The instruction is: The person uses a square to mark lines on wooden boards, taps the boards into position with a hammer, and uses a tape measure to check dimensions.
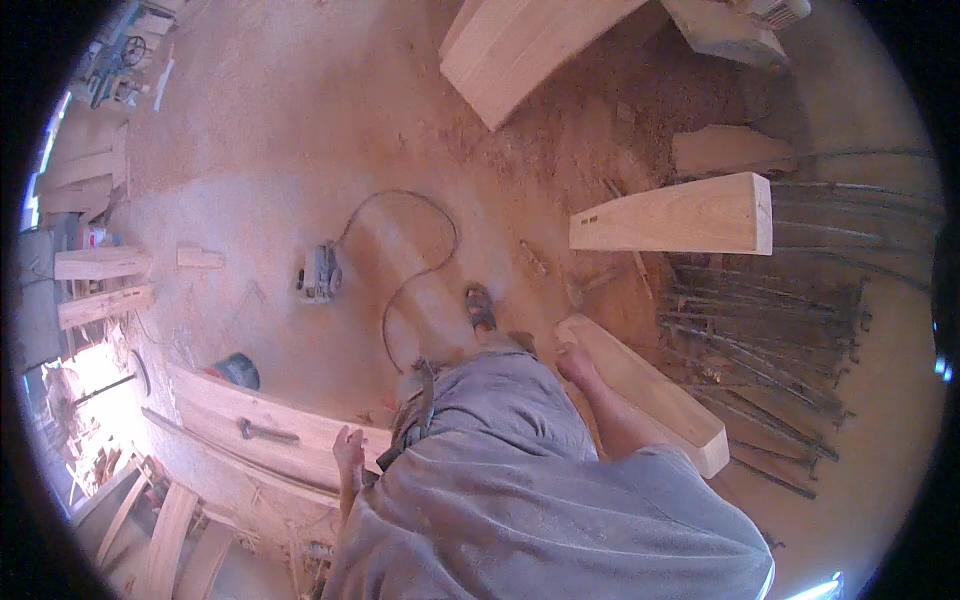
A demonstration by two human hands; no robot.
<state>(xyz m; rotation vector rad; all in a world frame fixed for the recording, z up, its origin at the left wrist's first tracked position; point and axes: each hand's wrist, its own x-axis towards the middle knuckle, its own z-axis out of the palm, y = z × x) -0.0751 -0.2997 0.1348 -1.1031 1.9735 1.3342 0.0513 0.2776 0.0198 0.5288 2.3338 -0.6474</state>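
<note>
My right hand (574, 364) is at the left end of a thick pale wooden beam (650, 392), its fingers curled against the beam's edge. The beam slants down to the right alongside my right forearm. My left hand (349, 455) hangs at my left side with its fingers apart and nothing visible in it. Close to it is a long wooden plank (330, 432), on which a hammer-like tool (268, 432) lies. Ahead of my right hand, a second tapered beam (670, 218) with small slots stands out above the floor.
A power tool (320, 273) sits on the dusty floor, its cord (455, 235) looping toward my legs. Several metal bar clamps (750, 360) lie at the right. Large timber (530, 60) is at the far side. A dark bucket (237, 370) stands left, beside more boards.
</note>
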